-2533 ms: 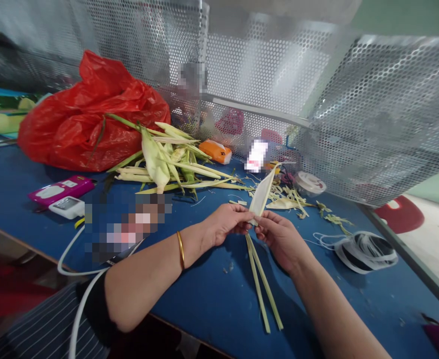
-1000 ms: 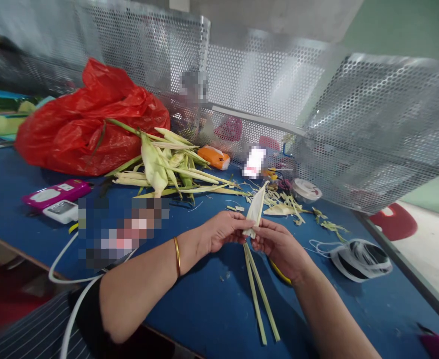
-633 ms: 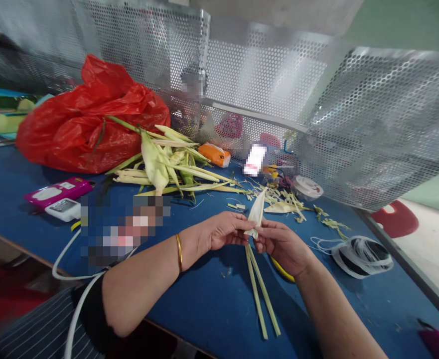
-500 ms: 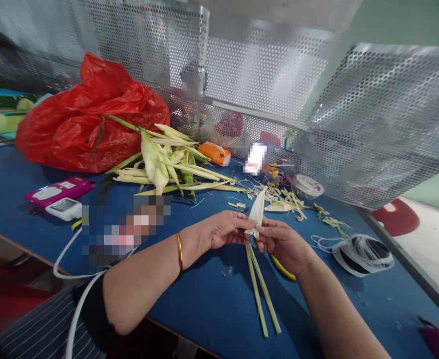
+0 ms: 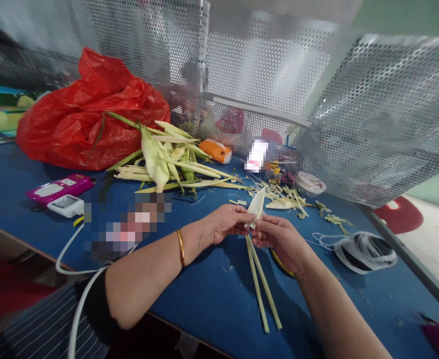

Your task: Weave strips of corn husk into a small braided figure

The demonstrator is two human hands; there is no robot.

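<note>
Between my two hands is a pale, pointed corn husk leaf (image 5: pixel 257 201), its tip up and its base pinched. My left hand (image 5: pixel 229 223), with a gold bangle on its wrist, closes its fingertips on the husk's lower left side. From the right, my right hand (image 5: pixel 277 235) grips the same base with thumb and fingers. Two long green strips (image 5: pixel 258 286) hang down beneath the hands; whether they join the husk is hidden by the fingers. A yellow curved piece (image 5: pixel 282 263) lies on the table, partly behind my right hand.
Husks and stalks (image 5: pixel 155 159) lie heaped by a red plastic bag (image 5: pixel 92 117). Behind are an orange packet (image 5: pixel 216 150), a lit phone (image 5: pixel 256 154) and husk scraps (image 5: pixel 279 192). A spool of white cord (image 5: pixel 365 252) stands right. A white cable (image 5: pixel 77 314) crosses my left arm's side.
Both hands stay at the husk's base, with the fingers shifted slightly. The whole view has moved a little; the husk and strips keep nearly the same pose.
</note>
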